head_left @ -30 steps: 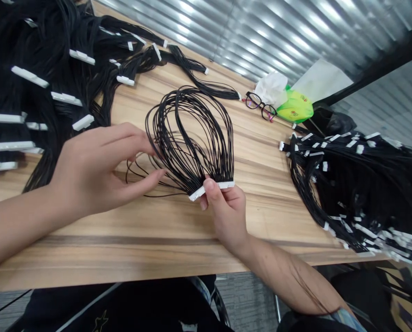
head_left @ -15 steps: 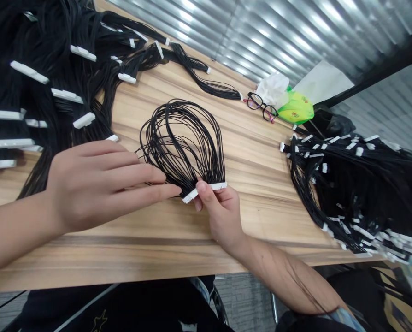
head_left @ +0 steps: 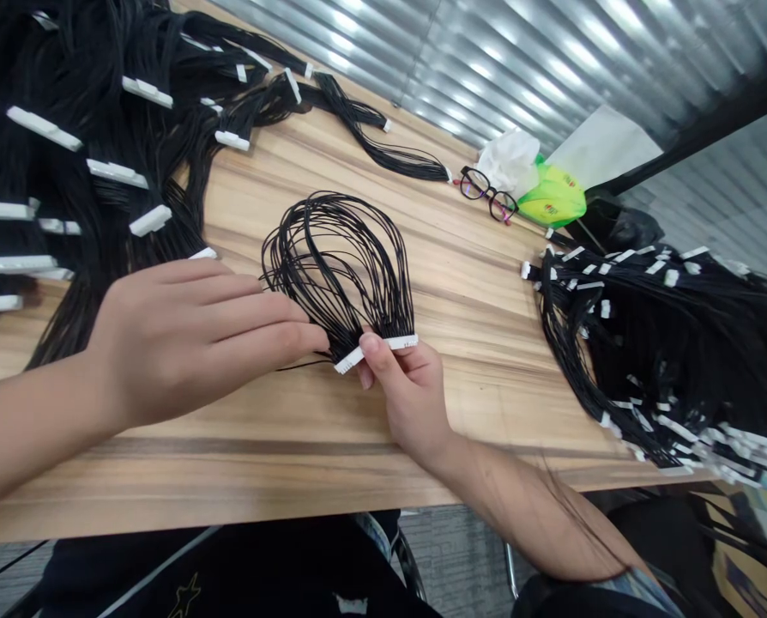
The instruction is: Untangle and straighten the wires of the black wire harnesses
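Note:
Between my hands a black wire harness (head_left: 393,279) loops above the wood-grain table. Its wires run into white plastic connectors (head_left: 404,342) that meet at a slight angle. My right hand (head_left: 409,386) is closed on these connectors, thumb on the near face and fingers behind. From the left, my left hand (head_left: 209,339) reaches in palm down, its fingers drawn together and their tips at the wires beside the connectors' left end. Its thumb is hidden, so the exact grip on the wires is partly out of sight. One loose wire sticks out below those fingertips.
A large heap of black harnesses (head_left: 100,51) covers the table's left back; another pile (head_left: 673,343) lies at the right. Some harnesses (head_left: 371,142) stretch along the back edge. Glasses (head_left: 488,196) and a green tissue pack (head_left: 554,196) lie near the corrugated metal wall (head_left: 486,69).
My left fingers have bent slightly and drawn together at the wires. My right hand keeps its hold on the connectors, with the harness shifted only slightly.

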`<control>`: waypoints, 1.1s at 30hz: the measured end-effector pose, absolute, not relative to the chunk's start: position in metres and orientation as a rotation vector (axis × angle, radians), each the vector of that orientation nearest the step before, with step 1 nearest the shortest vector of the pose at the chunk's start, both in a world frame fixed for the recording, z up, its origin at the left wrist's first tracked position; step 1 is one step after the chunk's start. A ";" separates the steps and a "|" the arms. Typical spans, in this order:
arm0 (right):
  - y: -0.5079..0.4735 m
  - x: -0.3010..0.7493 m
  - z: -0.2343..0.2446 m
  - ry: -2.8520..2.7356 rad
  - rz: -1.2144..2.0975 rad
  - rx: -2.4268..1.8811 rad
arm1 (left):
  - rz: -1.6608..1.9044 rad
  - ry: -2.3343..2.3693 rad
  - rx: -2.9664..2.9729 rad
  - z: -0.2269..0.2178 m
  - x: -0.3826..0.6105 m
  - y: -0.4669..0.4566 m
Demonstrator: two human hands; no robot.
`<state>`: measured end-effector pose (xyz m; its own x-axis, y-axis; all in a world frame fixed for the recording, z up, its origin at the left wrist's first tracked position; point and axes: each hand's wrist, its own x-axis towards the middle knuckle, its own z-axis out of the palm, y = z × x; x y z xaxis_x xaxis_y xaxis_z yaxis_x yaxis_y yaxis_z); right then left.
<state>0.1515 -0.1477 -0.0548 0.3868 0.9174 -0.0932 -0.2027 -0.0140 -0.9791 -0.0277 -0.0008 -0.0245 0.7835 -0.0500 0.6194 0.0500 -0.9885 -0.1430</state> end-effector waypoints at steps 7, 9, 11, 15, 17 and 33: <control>-0.142 0.157 -0.045 -0.717 0.943 -1.263 | -0.997 -0.049 -2.778 -0.020 -0.023 -0.001; -0.140 0.161 -0.042 -0.673 0.871 -1.245 | -0.992 0.000 -2.888 -0.018 -0.029 -0.002; -0.137 0.166 -0.041 -0.641 0.802 -1.227 | -0.973 0.030 -3.054 -0.019 -0.035 -0.004; -0.136 0.168 -0.041 -0.640 0.756 -1.193 | -1.053 -0.307 -3.167 -0.025 -0.035 -0.007; -0.137 0.166 -0.041 -0.649 0.770 -1.177 | -1.104 -0.493 -3.158 -0.027 -0.031 -0.006; -0.146 0.156 -0.039 -0.782 1.126 -1.246 | -1.301 -0.648 -3.194 -0.031 -0.023 0.010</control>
